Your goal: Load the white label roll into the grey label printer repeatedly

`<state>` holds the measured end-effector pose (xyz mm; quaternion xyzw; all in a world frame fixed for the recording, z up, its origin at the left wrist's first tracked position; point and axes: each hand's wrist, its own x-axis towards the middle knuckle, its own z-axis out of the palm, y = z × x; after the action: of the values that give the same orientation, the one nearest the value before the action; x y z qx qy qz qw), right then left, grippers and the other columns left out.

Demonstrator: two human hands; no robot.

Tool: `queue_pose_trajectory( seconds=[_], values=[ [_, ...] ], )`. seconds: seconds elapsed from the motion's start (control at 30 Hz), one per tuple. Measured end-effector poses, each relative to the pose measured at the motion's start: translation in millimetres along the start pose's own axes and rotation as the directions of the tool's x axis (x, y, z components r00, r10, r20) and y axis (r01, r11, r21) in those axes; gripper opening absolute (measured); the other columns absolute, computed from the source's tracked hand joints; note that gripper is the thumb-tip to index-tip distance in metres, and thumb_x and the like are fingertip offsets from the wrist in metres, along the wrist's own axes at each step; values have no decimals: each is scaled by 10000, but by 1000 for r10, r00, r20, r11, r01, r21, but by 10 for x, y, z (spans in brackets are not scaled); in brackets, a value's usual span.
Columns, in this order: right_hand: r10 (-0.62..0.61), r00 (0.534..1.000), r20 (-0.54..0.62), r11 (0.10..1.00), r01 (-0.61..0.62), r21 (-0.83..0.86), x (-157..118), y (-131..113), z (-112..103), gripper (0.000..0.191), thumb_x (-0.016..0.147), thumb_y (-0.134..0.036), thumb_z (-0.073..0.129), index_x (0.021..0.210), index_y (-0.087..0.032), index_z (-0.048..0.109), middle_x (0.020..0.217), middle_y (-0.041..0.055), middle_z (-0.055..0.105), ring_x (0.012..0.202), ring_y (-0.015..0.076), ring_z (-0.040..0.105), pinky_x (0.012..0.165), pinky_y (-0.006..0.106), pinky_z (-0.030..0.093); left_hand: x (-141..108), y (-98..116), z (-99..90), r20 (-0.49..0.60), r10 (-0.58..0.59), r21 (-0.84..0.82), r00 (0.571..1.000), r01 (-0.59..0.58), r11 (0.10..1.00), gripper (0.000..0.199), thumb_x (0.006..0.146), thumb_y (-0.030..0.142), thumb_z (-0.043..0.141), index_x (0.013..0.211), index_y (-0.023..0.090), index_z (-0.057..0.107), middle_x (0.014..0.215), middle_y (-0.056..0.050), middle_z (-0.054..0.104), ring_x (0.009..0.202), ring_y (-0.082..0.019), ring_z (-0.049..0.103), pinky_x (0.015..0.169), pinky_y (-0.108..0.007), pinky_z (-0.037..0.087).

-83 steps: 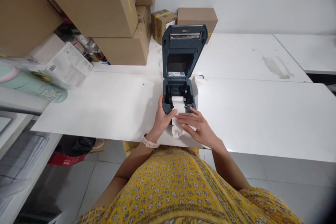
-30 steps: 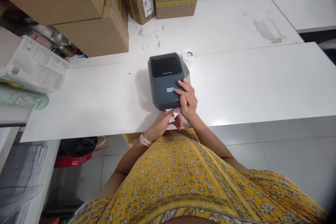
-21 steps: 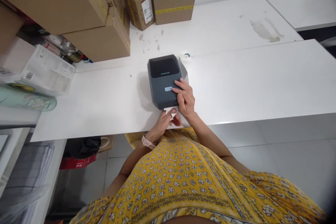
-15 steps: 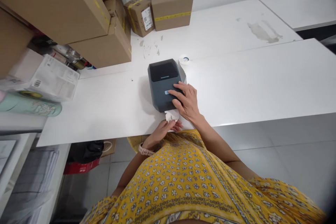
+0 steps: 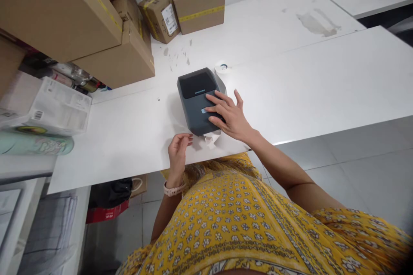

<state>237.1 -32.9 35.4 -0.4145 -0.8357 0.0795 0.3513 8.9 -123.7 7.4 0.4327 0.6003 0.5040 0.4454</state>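
Note:
A dark grey-blue label printer [image 5: 201, 122] with a black window on its lid sits near the table's front edge. My right hand [image 5: 227, 114] rests on its top and right side with the fingers spread, the index fingertip at a small pale button [image 5: 204, 111]. White paper [image 5: 211, 138], crumpled at its end, sticks out from under the front of the printer. My left hand [image 5: 179, 151] is beside the printer's front left corner, fingers curled in and thumb against them. No object shows in it, and it is apart from the paper.
Behind the printer lies a small white roll [image 5: 221, 67]. Cardboard boxes [image 5: 198, 2] stand at the back and are stacked on the left [image 5: 116, 58]. A clear package [image 5: 61, 105] and a mint-green bottle [image 5: 38, 142] lie at the far left of the white table [image 5: 309, 86].
My left hand has let go of the paper at the printer's front and moved left. My right hand stays on the printer, its fingers spread wider. The view has shifted slightly.

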Motion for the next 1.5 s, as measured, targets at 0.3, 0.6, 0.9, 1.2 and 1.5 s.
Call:
queue_pose_trajectory(
  seconds=[0.3,0.6,0.9,1.2,1.5],
  values=[
    [187,967,-171,968,-152,199,-233,-160,-78,636,1080,-618,270,1655,-348,251,1719,96,379,1591,297,367,1306,625,221,23,124,142,-61,200,48,978,-197,979,459,1020,545,549,1377,266,623,1465,-104,639,1385,-292,594,1122,-472,544],
    [-3,971,-238,1000,4,2,1002,-66,-459,671,1086,-642,99,1643,-310,272,1730,73,331,1581,323,368,1241,582,371,655,213,268,-51,208,142,977,-199,970,531,960,558,634,1399,266,571,1480,-124,600,1421,-301,541,1141,-444,506],
    [61,946,-319,998,-51,41,2424,406,-314,688,1080,-669,159,1533,-233,439,1515,120,594,1356,272,600,1112,429,501,1331,206,363,29,87,223,996,-91,971,792,878,419,756,1556,298,366,1595,-137,509,1482,-339,495,1219,-540,415],
    [-125,991,-44,989,121,-86,1581,273,-108,437,1089,-303,313,1224,-204,716,1216,111,764,1135,275,683,1004,434,501,1337,287,414,20,85,258,996,-88,962,871,828,332,775,1588,270,353,1556,-141,562,1401,-358,583,1172,-538,461],
    [-39,688,725,939,273,-208,1479,361,179,286,947,-198,580,1106,-159,814,1037,167,818,1078,326,728,992,446,454,1391,194,348,42,103,219,994,-110,969,910,808,275,778,1616,278,360,1556,-125,572,1435,-352,545,1227,-537,409]
  ],
)
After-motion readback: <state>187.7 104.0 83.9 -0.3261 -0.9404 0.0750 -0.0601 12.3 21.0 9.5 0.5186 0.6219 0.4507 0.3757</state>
